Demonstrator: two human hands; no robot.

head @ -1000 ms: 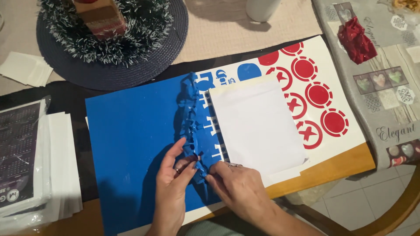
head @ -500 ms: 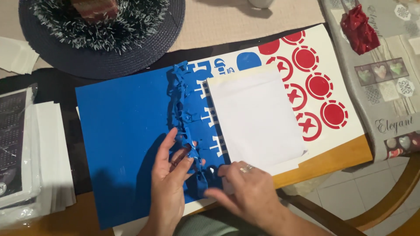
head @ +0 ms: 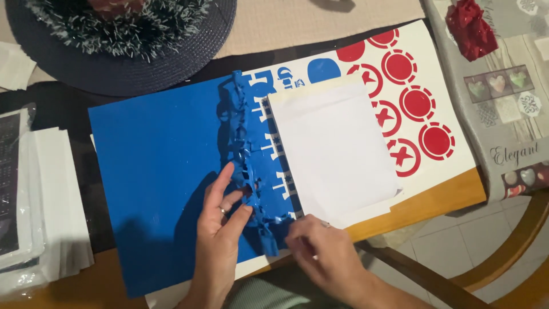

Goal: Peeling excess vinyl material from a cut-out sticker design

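Left hand point(head: 220, 240) fingers pinch peeled blue vinyl strip point(head: 247, 171); right hand point(head: 320, 252) presses sheet

Left hand point(head: 220, 229) pinching, right hand point(head: 320, 252) pressing flat

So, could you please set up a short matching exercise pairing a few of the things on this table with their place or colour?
Things:
1. blue sheet
2. white paper
3. red circle stickers
4. dark round hat

Places or colours:
A. top left, with tinsel on it
B. right part of the backing sheet, in a column
C. under the left hand, partly peeled
D. lying plain over the middle of the sticker sheet

Pairs: 1-C, 2-D, 3-B, 4-A
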